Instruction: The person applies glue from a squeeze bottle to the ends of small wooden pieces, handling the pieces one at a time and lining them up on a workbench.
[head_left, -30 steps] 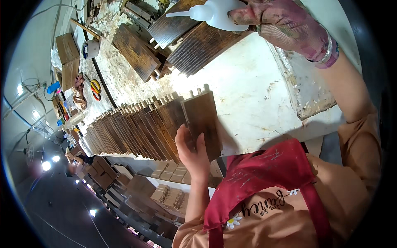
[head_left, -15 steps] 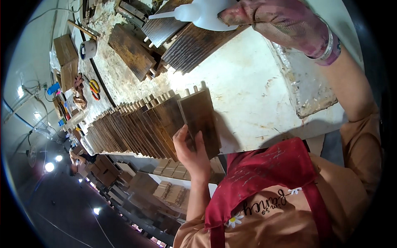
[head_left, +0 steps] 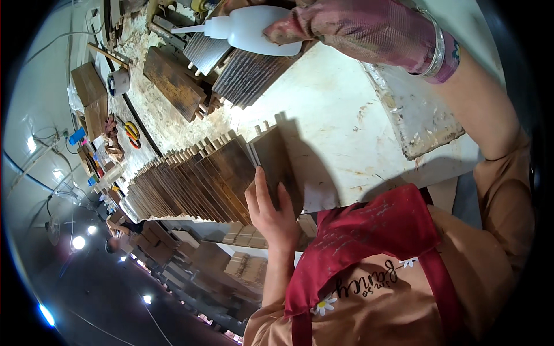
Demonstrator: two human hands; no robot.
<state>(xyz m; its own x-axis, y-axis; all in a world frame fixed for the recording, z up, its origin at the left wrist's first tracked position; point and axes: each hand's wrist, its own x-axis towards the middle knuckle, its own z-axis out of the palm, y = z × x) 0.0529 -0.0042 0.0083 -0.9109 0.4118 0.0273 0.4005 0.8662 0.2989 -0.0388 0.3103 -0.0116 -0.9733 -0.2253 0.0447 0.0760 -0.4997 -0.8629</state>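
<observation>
My bare left hand (head_left: 273, 212) grips a dark brown wooden board (head_left: 278, 157) standing on edge, with light dowel pegs along its far edge. One finger lies along the board's left edge, the thumb on its face. This board is at the right end of a row of upright pegged boards (head_left: 183, 187). In a stained pinkish glove, my right hand (head_left: 355, 33) is wrapped round a white squeeze bottle (head_left: 245, 30). The bottle is tilted flat above the table, its thin nozzle pointing left. Part of the bottle is behind the glove.
More pegged boards (head_left: 173, 81) lie on the stained white table (head_left: 340, 141) at the back. A grimy plastic-covered slab (head_left: 424, 115) is at the right. Yellow-handled scissors (head_left: 132, 134), a tape roll (head_left: 119, 82) and a cardboard box (head_left: 90, 86) are at the left. Cardboard stacks and a person (head_left: 118, 228) are beyond.
My right hand has moved left with the bottle. The board in my left hand has turned to show its narrow left edge more, and my finger now reaches along that edge.
</observation>
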